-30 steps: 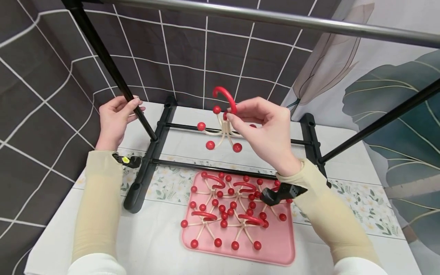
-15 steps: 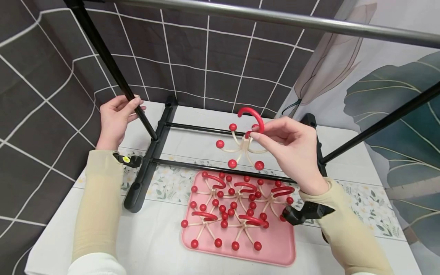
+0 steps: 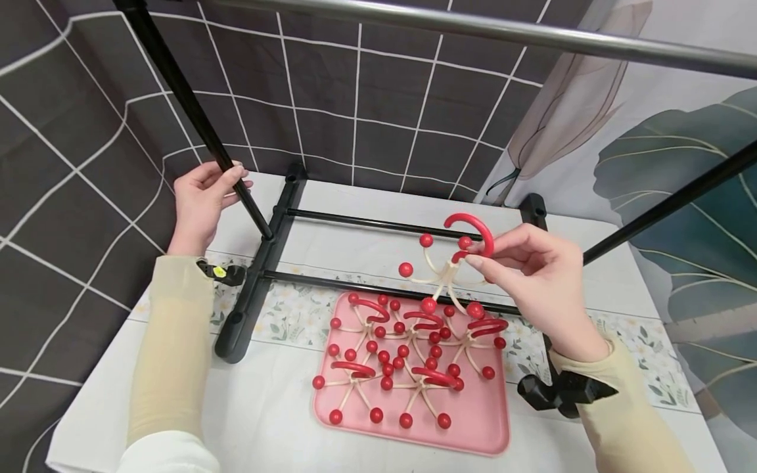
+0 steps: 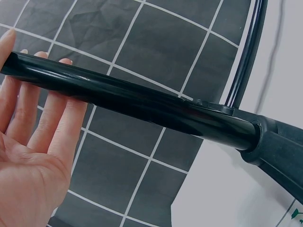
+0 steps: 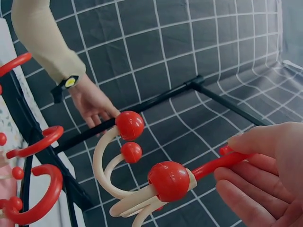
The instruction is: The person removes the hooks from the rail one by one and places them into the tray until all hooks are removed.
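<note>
My left hand [image 3: 198, 207] holds the rack's black upright pole [image 3: 183, 98] low down, thumb in front and fingers behind. In the left wrist view, those fingers [image 4: 66, 127] lie across the back of the pole. A cream multi-armed hanger [image 3: 447, 276] with red ball tips and a red hook is in my right hand [image 3: 547, 286], which pinches it by the base of the hook. It hangs above the rack's front lower bar [image 3: 355, 285] and the back edge of the pink tray [image 3: 479, 427]. Several similar hangers [image 3: 355, 378] stand on that tray.
A silver top rail [image 3: 485, 27] crosses high in front of me. Black feet [image 3: 260, 269] support the rack at both sides, and another slanted pole [image 3: 668, 203] rises on the right. Behind stands a dark grid-patterned cloth [image 3: 390, 92]; a white table [image 3: 266, 407] lies below.
My right hand has carried the hanger rightward and down, away from mid-rack toward the right side. My left hand keeps its place on the pole. The hangers on the tray stay put.
</note>
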Available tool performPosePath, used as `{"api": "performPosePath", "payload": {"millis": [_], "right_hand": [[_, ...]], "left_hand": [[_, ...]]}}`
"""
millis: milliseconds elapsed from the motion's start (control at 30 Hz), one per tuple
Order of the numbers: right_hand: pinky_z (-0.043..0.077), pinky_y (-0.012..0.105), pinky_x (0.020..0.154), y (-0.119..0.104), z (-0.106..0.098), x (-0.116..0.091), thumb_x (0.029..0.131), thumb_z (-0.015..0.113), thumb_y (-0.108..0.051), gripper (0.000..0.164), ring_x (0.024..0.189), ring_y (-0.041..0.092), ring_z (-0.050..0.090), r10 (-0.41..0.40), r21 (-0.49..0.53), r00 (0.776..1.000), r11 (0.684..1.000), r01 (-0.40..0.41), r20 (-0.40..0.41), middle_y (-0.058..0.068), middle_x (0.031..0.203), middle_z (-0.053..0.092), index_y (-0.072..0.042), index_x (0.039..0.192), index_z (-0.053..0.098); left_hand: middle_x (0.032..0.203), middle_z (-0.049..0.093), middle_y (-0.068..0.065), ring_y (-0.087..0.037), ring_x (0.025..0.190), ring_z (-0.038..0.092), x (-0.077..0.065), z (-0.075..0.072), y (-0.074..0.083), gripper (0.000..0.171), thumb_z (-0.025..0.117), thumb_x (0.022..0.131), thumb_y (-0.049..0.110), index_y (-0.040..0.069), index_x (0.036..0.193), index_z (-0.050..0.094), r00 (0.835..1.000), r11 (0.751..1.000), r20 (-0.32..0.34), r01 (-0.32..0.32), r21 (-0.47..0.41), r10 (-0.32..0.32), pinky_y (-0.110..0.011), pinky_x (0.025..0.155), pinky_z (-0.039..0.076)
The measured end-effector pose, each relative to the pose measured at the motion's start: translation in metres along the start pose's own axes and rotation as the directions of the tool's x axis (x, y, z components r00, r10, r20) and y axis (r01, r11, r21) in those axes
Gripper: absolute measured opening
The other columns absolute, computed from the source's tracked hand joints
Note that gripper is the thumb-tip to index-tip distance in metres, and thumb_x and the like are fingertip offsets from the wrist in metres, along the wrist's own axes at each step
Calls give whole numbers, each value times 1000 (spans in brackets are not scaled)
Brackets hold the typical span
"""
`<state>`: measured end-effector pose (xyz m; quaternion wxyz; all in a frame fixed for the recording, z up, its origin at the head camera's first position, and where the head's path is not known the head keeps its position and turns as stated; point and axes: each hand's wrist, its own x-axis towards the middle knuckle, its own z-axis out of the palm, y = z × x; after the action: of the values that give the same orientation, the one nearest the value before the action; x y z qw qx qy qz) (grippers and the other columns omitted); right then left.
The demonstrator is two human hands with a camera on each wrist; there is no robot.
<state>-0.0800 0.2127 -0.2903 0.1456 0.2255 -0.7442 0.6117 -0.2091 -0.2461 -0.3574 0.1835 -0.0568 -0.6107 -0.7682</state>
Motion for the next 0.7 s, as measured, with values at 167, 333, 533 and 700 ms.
{"api": "performPosePath", "payload": {"millis": [167, 333, 533, 700], "right_hand": [[60, 26, 71, 3, -9, -11, 78, 80, 17, 20, 80, 20, 76, 25, -16, 999, 1000, -25, -22, 14, 94, 75, 10, 94, 71], [61, 28, 70, 5, -18, -23, 78, 75, 23, 20, 79, 21, 76, 45, 41, 998, 998, -43, -53, 17, 93, 75, 14, 93, 68], [60, 28, 74, 8, -31, -36, 75, 70, 31, 21, 81, 23, 75, -20, 161, 999, 987, 26, -43, 21, 92, 73, 19, 92, 64], [59, 26, 77, 2, -44, -48, 72, 71, 32, 25, 83, 23, 73, -13, 120, 1000, 993, 14, -10, 21, 93, 72, 18, 92, 65]], "left_hand": [[95, 74, -13, -21, 83, 75, 0, 0, -1, 24, 78, 90, 3, -9, 109, 73, 1000, 1000, 2, -1, -5, 1, -28, 79, 60], [95, 74, -13, -21, 83, 75, 1, 1, -1, 25, 79, 89, 3, -9, 110, 73, 1000, 1000, 4, 3, -11, -3, -28, 79, 60], [96, 74, -13, -21, 83, 75, 0, 2, -1, 27, 79, 89, 4, -10, 112, 71, 1000, 1000, 0, 3, -2, -3, -28, 80, 60], [95, 74, -13, -21, 83, 75, 0, 1, 0, 26, 79, 89, 3, -9, 111, 72, 1000, 1000, -3, 1, -8, -1, -29, 80, 60]]}}
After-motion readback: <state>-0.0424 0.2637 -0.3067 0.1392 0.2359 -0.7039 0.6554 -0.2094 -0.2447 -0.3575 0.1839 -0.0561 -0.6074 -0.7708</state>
